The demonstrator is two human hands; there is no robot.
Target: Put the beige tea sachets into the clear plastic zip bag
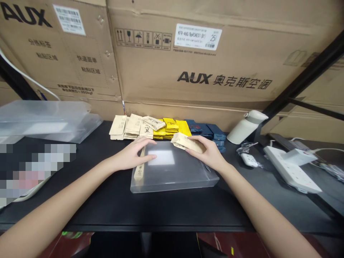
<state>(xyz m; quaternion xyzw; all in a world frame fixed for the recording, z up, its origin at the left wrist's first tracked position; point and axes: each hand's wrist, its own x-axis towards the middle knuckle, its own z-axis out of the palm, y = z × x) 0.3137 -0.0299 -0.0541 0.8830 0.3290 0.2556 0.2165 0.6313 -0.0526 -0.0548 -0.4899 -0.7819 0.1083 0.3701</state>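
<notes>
In front of me a clear plastic document case point(185, 179) lies flat on the black desk, with a white label on it. A beige paper packet point(139, 171) with printed characters shows at the case's left side, seemingly inside it. My left hand point(133, 154) is over that side, thumb and forefinger stretched apart on the case; its other fingers are partly hidden. Between the thumb and fingers of my right hand point(208, 152) is a beige sachet point(184, 141), held above the back right part of the case. Behind are stacked beige sachets point(134, 124), yellow sachets point(171, 125) and dark blue sachets point(206, 129).
Large cardboard boxes point(150, 71) wall off the back. To the right stand a leaning white bottle point(247, 126), keys with a white fob point(249, 159) and a power strip point(292, 172) with cables. More clear plastic cases point(45, 118) lie at the left, near a pixelated item point(29, 172).
</notes>
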